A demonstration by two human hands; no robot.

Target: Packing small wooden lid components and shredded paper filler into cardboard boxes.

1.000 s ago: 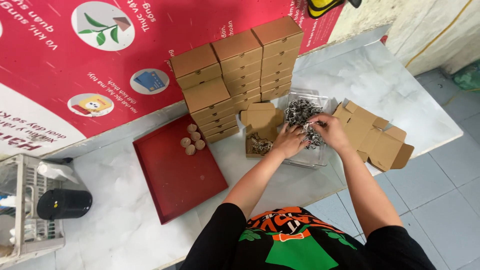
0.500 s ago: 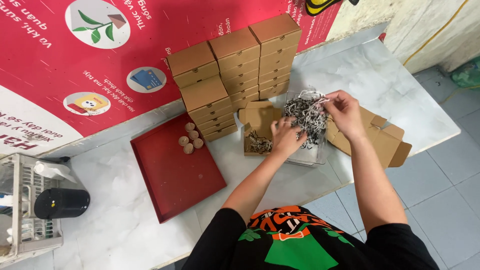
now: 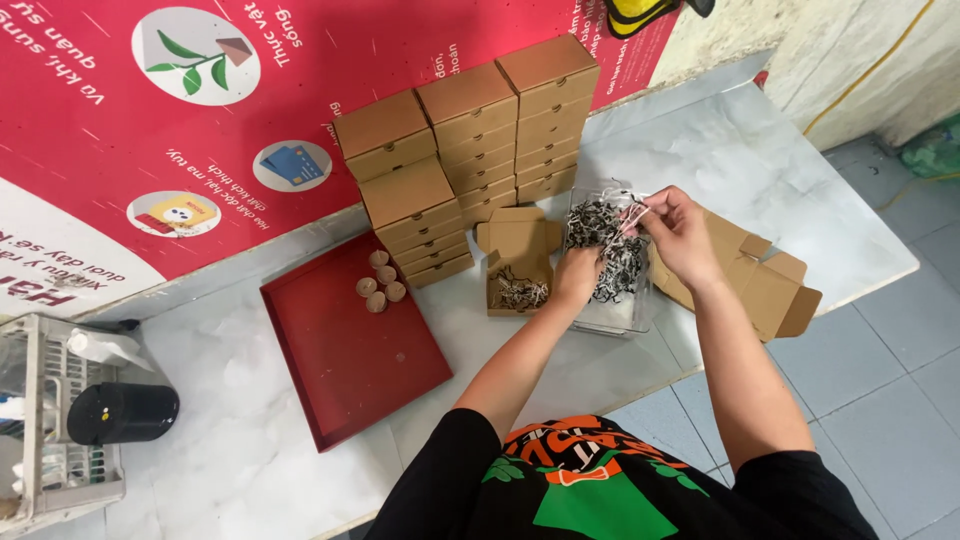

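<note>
My left hand (image 3: 577,272) and my right hand (image 3: 678,228) both grip a tuft of black-and-white shredded paper filler (image 3: 605,240), pulling it up out of a clear plastic tub (image 3: 622,316). Just left of the tub lies an open small brown cardboard box (image 3: 518,262) with a little filler in its bottom. My left hand hovers between that box and the tub.
Stacks of closed brown boxes (image 3: 470,140) stand behind against a red banner. A red tray (image 3: 345,350) holding several small round brown pieces (image 3: 379,281) lies to the left. Flat unfolded cardboard (image 3: 760,275) sits at the right table edge. A black cylinder (image 3: 122,412) rests on a white basket (image 3: 45,420).
Both hands have risen from the tub, drawing a strand of filler upward and stretching it apart. The right hand moved up and to the right.
</note>
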